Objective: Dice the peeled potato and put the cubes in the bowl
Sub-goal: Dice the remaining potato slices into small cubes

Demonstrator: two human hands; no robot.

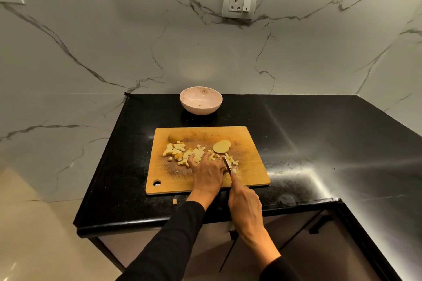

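1. Head view: my left hand (206,172) rests fingers-down on the cutting board (249,173), fingertips curled onto the potato pieces being cut; what it pins is hidden under the hand.
2. My right hand (245,209) is wrapped round the knife (226,165) handle, index finger along the top; the blade sits just right of my left hand's fingers, tip among the cubes.
3. Potato cubes (177,151) lie in a loose pile on the board, left of and beyond my left hand.
4. Potato slices (221,146), overlapped, lie just beyond the knife tip.
5. Potato end piece (175,137) sits at the board's far-left corner.
6. One stray cube (174,201) lies on the black table (319,134), off the board's near edge.
7. Bowl (201,102) stands beyond the board, apart from it; a few bits inside.
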